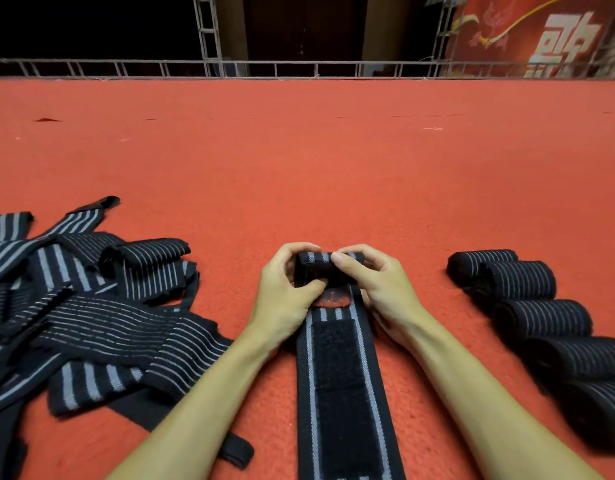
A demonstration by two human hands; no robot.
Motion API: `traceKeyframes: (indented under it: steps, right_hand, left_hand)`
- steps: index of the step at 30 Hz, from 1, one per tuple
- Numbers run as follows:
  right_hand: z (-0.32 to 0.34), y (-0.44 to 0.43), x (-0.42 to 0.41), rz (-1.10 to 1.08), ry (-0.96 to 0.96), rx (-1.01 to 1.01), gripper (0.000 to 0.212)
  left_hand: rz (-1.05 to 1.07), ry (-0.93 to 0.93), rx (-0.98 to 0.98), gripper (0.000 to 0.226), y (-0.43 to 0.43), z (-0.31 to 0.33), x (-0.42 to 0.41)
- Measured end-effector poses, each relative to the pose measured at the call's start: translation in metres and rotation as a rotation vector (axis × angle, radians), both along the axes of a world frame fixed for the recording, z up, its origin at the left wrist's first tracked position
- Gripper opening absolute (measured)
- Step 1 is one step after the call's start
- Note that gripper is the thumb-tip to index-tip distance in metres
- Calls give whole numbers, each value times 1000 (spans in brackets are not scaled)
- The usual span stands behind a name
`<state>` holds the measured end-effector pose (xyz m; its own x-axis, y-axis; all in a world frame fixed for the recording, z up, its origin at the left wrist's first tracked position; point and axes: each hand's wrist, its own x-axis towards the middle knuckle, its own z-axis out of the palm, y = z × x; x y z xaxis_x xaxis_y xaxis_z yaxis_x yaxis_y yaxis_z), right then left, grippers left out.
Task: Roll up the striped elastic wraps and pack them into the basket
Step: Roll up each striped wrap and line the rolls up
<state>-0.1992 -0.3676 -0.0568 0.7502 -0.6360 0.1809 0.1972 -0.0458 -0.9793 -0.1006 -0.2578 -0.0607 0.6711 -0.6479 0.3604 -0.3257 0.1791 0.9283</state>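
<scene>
One striped wrap (337, 375) lies flat on the red carpet (299, 161) straight in front of the person, its long axis running from the bottom edge of the view away toward the far rail; a black fuzzy fastening patch (340, 358) faces up along its middle, grey stripes on either side; the far end is turned over into a small roll (316, 266) whose axis lies crosswise, left to right. The left hand (285, 289) holds the left side of that roll, thumb tucked under the near face and fingers curled over the top; the right hand (375, 285) holds the right side, its grip pinching the roll between thumb and bent fingers; both forearms flank the flat length. To the left, a heap of loose wraps (101, 317) sprawls in overlapping directions. To the right, well apart from the hands, finished rolls (541, 317) lie touching in a row slanting toward the lower right corner. Beyond the carpet stand a metal truss (209, 36) and a red banner (541, 32).
</scene>
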Motion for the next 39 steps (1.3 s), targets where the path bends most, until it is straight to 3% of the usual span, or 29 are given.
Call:
traceKeyframes:
  steps: [6, 11, 18, 25, 30, 34, 39]
  right_hand:
    - [0, 1, -1, 3, -52, 87, 17]
    - [-1, -2, -3, 9, -65, 82, 27]
    - [-3, -7, -4, 64, -152, 11, 30]
    - [-3, -7, -6, 74, -71, -92, 61]
    - [-4, -3, -1, -24, 22, -173, 39]
    - [-6, -1, 0, -102, 87, -336, 39]
    - [-3, 3, 3, -93, -37, -153, 20]
  left_hand:
    - [-106, 262, 58, 31, -2, -2, 4]
    - [-249, 437, 62, 38, 1, -3, 7]
    - [-136, 338, -84, 51, 2, -1, 6]
    - [-105, 184, -159, 40, 4, 0, 5]
    - [-95, 130, -184, 42, 5, -1, 5]
    - [-112, 97, -171, 49, 5, 0, 2]
    - [-94, 151, -166, 56, 4, 0, 0]
